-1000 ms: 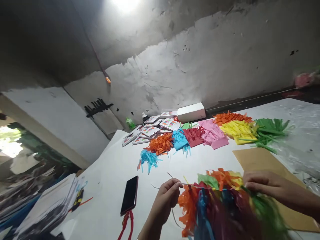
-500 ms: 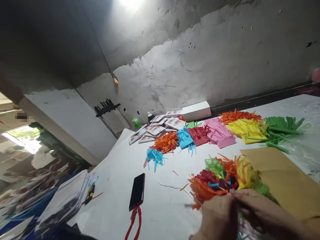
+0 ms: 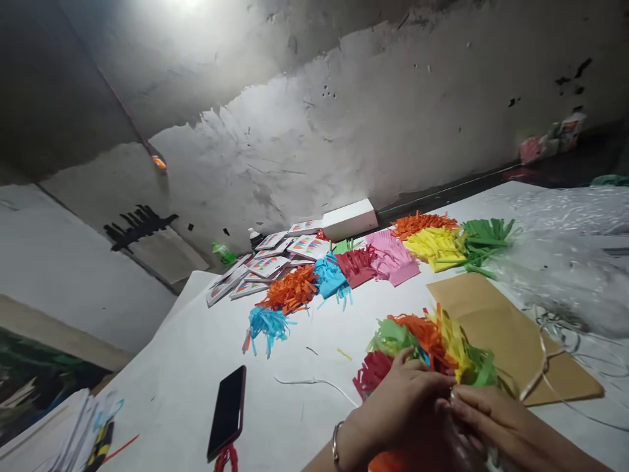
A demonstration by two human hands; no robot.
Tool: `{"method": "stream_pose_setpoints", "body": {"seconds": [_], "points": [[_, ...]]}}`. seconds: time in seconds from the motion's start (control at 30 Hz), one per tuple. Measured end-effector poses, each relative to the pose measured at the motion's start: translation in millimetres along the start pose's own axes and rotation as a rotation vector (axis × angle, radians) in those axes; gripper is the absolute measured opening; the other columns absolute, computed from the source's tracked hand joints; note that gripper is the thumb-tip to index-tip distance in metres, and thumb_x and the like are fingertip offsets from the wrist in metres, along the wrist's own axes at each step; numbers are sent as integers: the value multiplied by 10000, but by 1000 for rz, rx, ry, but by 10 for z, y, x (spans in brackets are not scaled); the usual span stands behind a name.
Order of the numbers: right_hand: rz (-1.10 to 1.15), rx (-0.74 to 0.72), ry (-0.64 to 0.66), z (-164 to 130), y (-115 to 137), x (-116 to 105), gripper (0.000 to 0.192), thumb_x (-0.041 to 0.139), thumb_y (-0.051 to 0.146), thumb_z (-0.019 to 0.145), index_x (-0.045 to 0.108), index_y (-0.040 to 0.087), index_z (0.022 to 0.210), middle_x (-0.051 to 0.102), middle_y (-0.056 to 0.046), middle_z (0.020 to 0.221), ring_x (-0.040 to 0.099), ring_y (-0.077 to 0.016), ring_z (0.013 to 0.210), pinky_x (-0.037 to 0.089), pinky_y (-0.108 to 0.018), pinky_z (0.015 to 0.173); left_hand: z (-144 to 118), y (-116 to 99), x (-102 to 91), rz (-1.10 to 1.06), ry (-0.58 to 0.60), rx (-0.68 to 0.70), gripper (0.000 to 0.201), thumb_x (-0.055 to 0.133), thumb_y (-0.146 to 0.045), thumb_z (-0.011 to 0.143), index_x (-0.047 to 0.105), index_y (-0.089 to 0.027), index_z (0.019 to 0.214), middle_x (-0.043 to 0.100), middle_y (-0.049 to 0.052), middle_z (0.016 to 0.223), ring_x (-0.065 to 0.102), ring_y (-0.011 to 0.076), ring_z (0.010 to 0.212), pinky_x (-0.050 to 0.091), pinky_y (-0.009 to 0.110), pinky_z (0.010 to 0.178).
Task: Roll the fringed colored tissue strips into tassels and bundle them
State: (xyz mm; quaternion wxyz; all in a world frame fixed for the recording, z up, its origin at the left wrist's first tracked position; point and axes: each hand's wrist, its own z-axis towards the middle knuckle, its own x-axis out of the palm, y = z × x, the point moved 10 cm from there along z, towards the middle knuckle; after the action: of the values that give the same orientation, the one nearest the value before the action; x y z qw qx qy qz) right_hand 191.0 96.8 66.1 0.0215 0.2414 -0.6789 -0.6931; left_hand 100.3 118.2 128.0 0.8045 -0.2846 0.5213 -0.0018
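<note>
A bunch of tissue-paper tassels in green, orange, yellow and dark red lies at the front right of the table. My left hand, with a bracelet on its wrist, is closed on the near side of this bunch. Right beside its fingertips, my right hand is pinched on something small and pale that I cannot make out. Clear, whitish material shows under the right fingers. More orange paper appears below my left hand. A thin white string runs left from the bunch.
Fringed paper pieces, among them a pink one, lie in a row behind. Printed packs and a white box stand by the wall. A phone lies left, a brown envelope and clear plastic right.
The view has swung right, so the table things appear further left. My left hand now lies over the tassels with its back showing, and the orange part has gone down beneath it.
</note>
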Motion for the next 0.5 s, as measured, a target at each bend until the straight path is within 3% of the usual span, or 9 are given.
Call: {"method": "stream_pose_setpoints", "body": {"seconds": [0.07,0.13,0.23,0.3,0.33,0.4,0.5], "points": [[-82,13,-56,-79,2,-193,535,352,658,1001,555,235,744,662,-36,789,616,-237,777,461,-307,718,118,-11,69,77,45,16,110,622,-216,956,705,-225,1028,755,23,812,656,183,815,398,408,1026],[-166,30,-118,-153,22,-392,518,357,636,1004,534,236,725,647,-33,747,611,-238,752,440,-312,694,160,-41,26,174,-40,17,111,609,-170,946,697,-235,965,741,13,780,637,190,803,365,423,1008],[-207,4,-101,-200,213,-522,472,372,590,1010,600,247,780,690,-41,804,634,-253,800,438,-330,726,194,-149,-54,154,-128,21,277,590,-116,927,652,-233,1170,762,59,1000,649,205,876,365,411,954],[-202,-52,-57,-175,437,-539,452,380,565,1019,652,251,840,713,-47,864,635,-253,835,434,-339,762,271,-210,-21,83,-73,20,357,582,-131,944,599,-216,1291,749,83,1086,655,202,887,393,381,882],[-195,-76,-46,-151,543,-556,449,404,567,1015,662,248,832,709,-48,856,624,-246,827,427,-337,762,319,-227,-2,52,-38,13,305,575,-153,964,623,-216,1258,749,77,1061,652,196,870,399,372,861],[-66,-72,-39,-99,645,-614,445,535,605,962,647,225,758,656,-38,769,571,-209,751,406,-309,699,407,-251,-29,-1,-21,7,142,566,-212,991,694,-217,1052,741,60,950,633,192,834,408,363,831],[278,33,-52,-88,462,-726,570,627,752,830,522,217,665,432,42,566,372,-121,520,330,-254,516,445,-249,-215,-97,-83,18,193,519,-263,1013,687,-210,934,720,97,1016,612,226,964,429,386,892]]}}
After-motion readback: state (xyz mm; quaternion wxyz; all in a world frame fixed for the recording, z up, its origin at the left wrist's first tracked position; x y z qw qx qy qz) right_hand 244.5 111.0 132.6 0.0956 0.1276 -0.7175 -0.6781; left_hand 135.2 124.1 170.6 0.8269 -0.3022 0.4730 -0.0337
